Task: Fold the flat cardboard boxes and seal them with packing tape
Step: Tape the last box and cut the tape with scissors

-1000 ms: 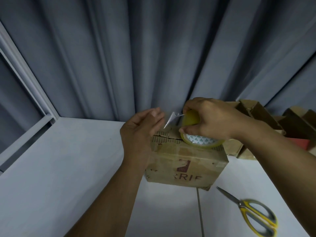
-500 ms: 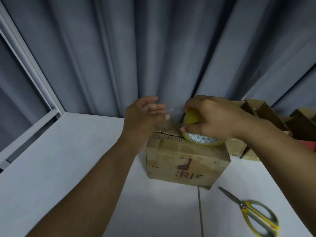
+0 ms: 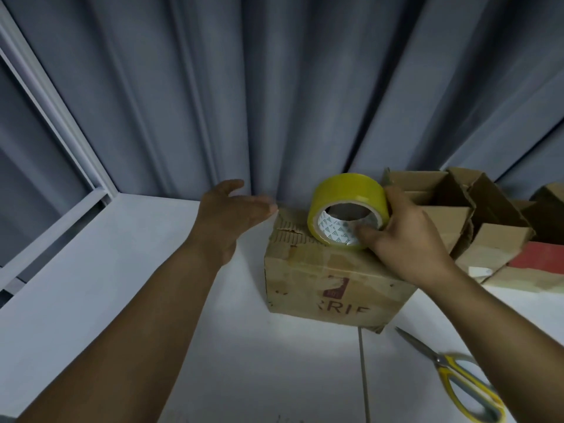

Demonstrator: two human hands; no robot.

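on top of the cardboard box (image 3: 329, 285), just right of centre: yellow packing tape roll (image 3: 348, 190) stood on edge, core facing the camera. gripped by the right hand (image 3: 406, 236) from three o'clock, thumb at the core's mouth, fingers curled over the outer rim, probably to steady it for pulling a strip along the seam. left hand (image 3: 229, 215) at nine o'clock of the box, fingers straight and relaxed, holding nothing, tips at the torn far corner, touching or not impossible to tell; likely poised to catch the free end, though no loose end visible. flaps down, old tape patches on them; fresh seal seemingly not yet laid. scissors (image 3: 457, 377) at five o'clock on the white surface (image 3: 122, 270), handy for the cut. opened boxes (image 3: 442, 190) at two o'clock against the grey curtain (image 3: 274, 87).
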